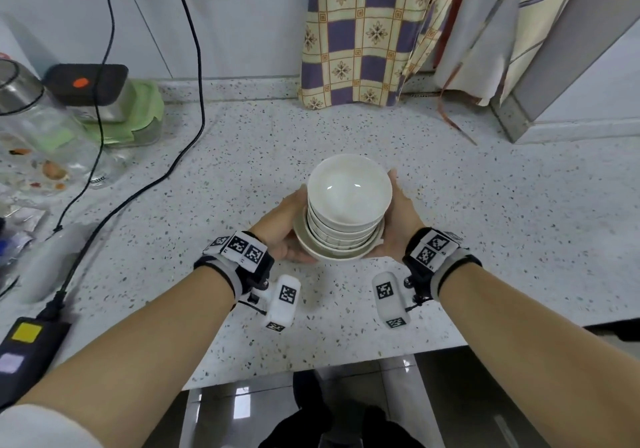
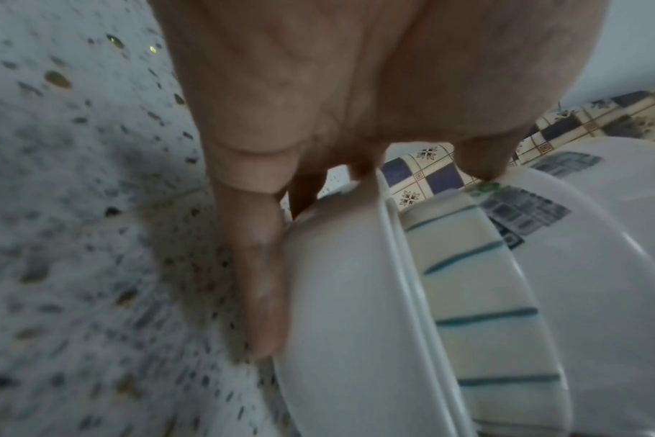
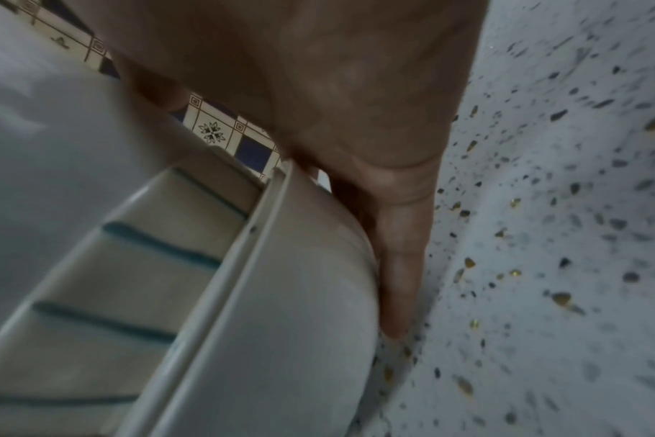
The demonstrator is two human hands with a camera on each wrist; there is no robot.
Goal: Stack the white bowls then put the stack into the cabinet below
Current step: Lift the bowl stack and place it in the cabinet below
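A speckled countertop (image 1: 450, 239) holds a lidded green container (image 1: 138, 125) at far left. At its centre stands a stack of white bowls (image 1: 346, 212), nested, the top one empty, gripped by the left hand (image 1: 280, 226) and right hand (image 1: 398, 222).

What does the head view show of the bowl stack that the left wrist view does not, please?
Only the head view shows the top bowl's empty inside, the right hand on the far side and the cable on the counter. Only the left wrist view shows teal stripes on the middle bowls and fingers under the lowest bowl. Both show the left hand holding the stack above the speckled counter.
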